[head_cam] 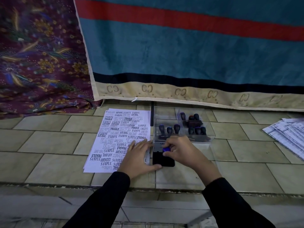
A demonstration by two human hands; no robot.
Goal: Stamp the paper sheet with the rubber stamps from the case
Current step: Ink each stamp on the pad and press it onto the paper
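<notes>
Tiled floor [49, 142], worked from a seated or kneeling position; hanging cloths behind.

Sheet [115, 139] lies flat on the floor near the foot of the blue cloth [181, 51], already crowded with prints: SAMPLE, FRAGILE, AIR MAIL, FAX OUT, AMENDED, some upside down. Little bare paper left, mostly along the near edge.

Case [184, 127], clear plastic, sits just right of the sheet. Several dark-handled stamps [169, 130] stand upright in its compartments, handles up, so any one can be plucked out.

Ink pad [162, 159] lies open on the floor, touching the case's near side, between case and sheet — short travel from ink to paper, by the look of it.

Right hand [179, 150]: fingers closed around a blue-topped stamp [166, 149], held at the pad's far edge. Whether the stamp face touches the ink cannot be told; the hand hides it. Judged step: inking.

Left hand [139, 157]: fingers spread wide and flat, palm over the sheet's near right corner, thumb reaching the pad's near edge. Holds nothing. Likely pins both paper and pad against sliding.

Loose pile of printed papers [286, 135] at the far right, well apart from the work.

Next call: find a bare spot, press squarely.
</notes>
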